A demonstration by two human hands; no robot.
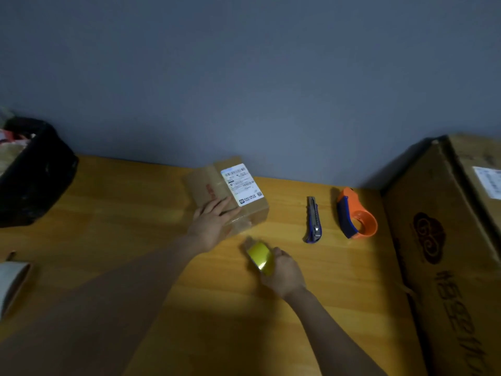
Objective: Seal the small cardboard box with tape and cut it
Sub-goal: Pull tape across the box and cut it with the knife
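A small cardboard box point(217, 185) with a white shipping label lies on the wooden table point(108, 213) near the wall. My left hand point(212, 222) rests flat on the box's near corner, fingers spread. My right hand point(284, 272) grips a yellow tape roll point(260, 257) just in front of the box. A blue utility knife point(314, 219) lies to the right of the box. Beside the knife sits an orange and blue tape dispenser point(355, 214).
A large cardboard carton point(447, 253) stands at the table's right end. A black-lined bin point(32, 169) sits at the far left. A whitish roll point(10, 283) lies at the left edge. A grey wall runs behind the table.
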